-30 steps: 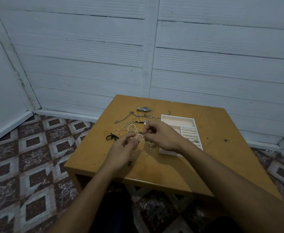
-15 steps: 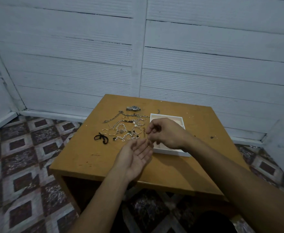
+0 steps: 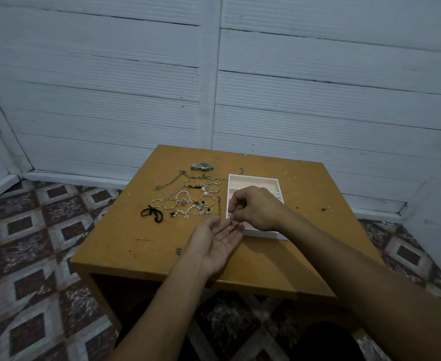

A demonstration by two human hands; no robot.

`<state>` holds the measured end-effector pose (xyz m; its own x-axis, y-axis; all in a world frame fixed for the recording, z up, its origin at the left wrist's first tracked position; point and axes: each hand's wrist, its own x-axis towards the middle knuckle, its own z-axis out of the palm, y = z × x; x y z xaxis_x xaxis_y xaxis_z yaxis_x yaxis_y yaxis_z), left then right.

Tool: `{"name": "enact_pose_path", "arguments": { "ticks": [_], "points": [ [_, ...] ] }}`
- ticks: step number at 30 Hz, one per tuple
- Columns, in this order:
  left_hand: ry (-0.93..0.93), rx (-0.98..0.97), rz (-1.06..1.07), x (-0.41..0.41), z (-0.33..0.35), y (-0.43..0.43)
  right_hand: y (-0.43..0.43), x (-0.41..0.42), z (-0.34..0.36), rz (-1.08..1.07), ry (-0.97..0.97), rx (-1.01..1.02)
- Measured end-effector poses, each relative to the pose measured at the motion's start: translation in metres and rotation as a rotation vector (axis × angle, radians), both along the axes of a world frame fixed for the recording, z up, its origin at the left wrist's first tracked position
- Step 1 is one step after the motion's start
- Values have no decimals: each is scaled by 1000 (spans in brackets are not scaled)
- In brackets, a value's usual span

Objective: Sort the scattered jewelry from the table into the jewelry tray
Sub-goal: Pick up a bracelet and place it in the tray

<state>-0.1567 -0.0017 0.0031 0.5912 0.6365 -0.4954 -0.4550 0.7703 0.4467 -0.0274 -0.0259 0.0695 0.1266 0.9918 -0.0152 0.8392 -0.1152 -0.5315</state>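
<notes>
Right hand covers most of the jewelry tray: only the far compartment and the near rim show, inner dividers mostly hidden. Fingertips pinched over the left hand; whether they grip anything is too small to tell. Small pinkish piece on the left palm, type unreadable. Jewelry pile is tangled; can't separate individual chains or rings. Watch face unreadable. Thin chain end disappears behind the tray's far edge. Both forearms cut off by the bottom and right frame edges. Bench near-right corner hidden behind the right arm.
</notes>
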Motion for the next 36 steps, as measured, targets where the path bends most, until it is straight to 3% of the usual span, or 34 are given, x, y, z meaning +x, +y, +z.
{"name": "enact_pose_path", "arguments": {
  "ticks": [8,16,36],
  "points": [
    [9,-6,5,5,-2,4,5,3,-7,-28,-7,-7],
    [50,-36,29,13,5,13,4,20,2,-185,222,64],
    [23,-26,8,13,25,16,16,35,-22,-205,173,31]
  ]
}}
